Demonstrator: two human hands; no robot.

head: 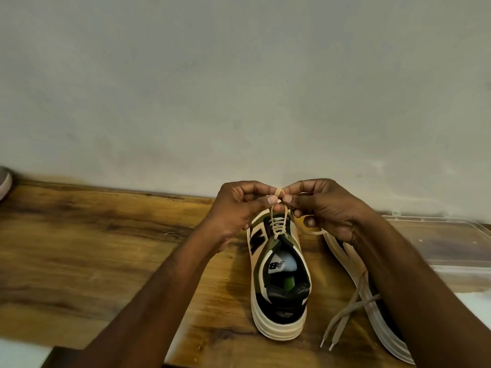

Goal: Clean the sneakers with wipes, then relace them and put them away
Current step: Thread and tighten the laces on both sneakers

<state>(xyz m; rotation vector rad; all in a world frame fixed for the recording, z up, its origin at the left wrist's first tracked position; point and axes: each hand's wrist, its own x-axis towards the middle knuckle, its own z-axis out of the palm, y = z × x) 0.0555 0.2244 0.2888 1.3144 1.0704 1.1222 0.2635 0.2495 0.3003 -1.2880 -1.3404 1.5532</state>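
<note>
Fingers of left hand (233, 208) and right hand (326, 208) curl inward, pinching a flat beige shoelace (277, 216) looped above the olive, black and cream low-top sneaker (279, 282). It stands upright on glossy grained wooden tabletop (93, 248), heel toward the camera; second sneaker (372, 301) lies alongside.

dim warm light, soft focus, edges bowed

New Balance "NB" logo, upside down, on sneaker insole (277, 266)
</note>
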